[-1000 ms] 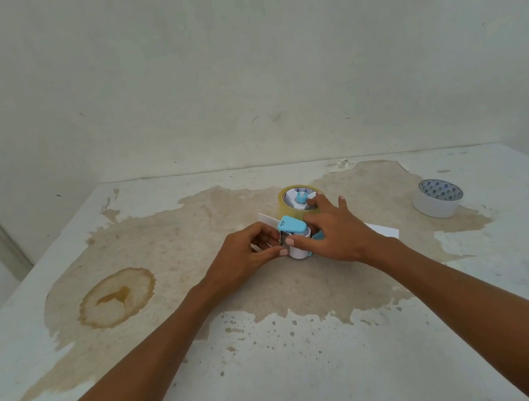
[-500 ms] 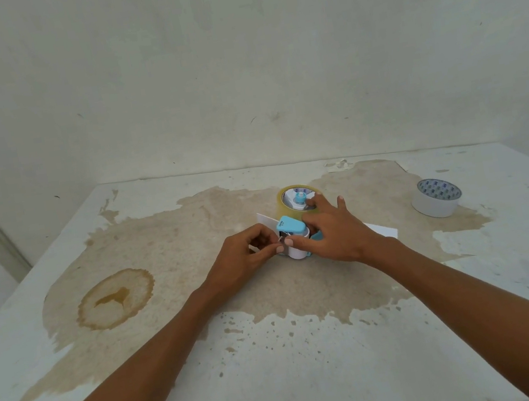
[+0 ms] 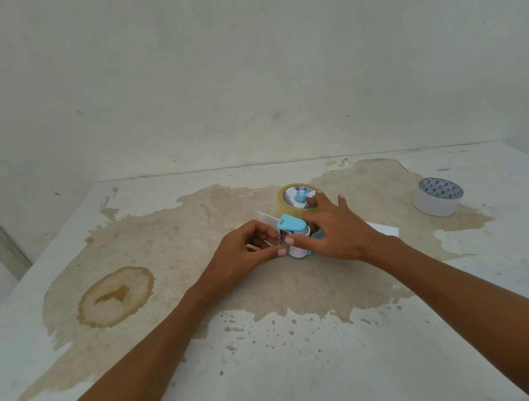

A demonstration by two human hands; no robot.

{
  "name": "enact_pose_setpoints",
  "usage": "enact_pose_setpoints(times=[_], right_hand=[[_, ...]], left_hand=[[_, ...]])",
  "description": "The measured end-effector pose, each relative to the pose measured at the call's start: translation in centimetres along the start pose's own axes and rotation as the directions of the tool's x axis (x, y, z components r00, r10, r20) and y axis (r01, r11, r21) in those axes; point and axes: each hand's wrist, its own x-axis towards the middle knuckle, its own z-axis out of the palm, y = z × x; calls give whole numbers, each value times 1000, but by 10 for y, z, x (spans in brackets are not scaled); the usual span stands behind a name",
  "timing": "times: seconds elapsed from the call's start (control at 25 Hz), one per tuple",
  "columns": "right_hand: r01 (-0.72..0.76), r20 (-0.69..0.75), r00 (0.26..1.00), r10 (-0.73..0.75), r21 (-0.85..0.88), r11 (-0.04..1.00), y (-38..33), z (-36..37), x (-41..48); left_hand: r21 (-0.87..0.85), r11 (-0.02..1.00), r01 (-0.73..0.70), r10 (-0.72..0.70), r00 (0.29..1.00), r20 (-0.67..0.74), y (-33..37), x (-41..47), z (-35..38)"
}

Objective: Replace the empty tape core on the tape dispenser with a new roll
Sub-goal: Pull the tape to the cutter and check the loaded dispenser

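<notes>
At mid-bench (image 3: 283, 370), little has shifted in the last second. Our right hand (image 3: 337, 230) still clamps the tape dispenser (image 3: 298, 250), forefinger by the hub (image 3: 300, 196). Our left hand (image 3: 244, 255) keeps thumb and curled fingers pinched at the dispenser's front end. The yellowish new roll (image 3: 282, 202) already sits on the hub, so we judge the swap done and the tape end being threaded. A white roll (image 3: 437, 197) stands well apart to the right. Its blue inner print, like the lettering on the dispenser's blue cover (image 3: 291, 225), is too small to read.
</notes>
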Motion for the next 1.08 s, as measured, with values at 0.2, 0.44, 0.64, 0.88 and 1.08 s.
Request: enact_pose_setpoints(times=[0.2,0.44,0.64,0.88,1.08], right_hand=[[6,2,1000,-6,-3,1000,0,0,0],[4,9,1000,-4,-8,1000,0,-1,0],[18,15,1000,-19,54,998,0,-8,-4],[11,78,997,-23,149,989,9,-18,-6],[59,37,997,-69,234,970,20,-16,-10]], left_hand=[[56,997,-51,52,998,-20,0,5,2],[90,996,-24,26,1000,-18,-2,7,5],[68,997,-27,24,999,39,1,6,-1],[76,997,5,-10,997,71,1,8,-4],[26,999,30,-32,997,71,0,10,-1]])
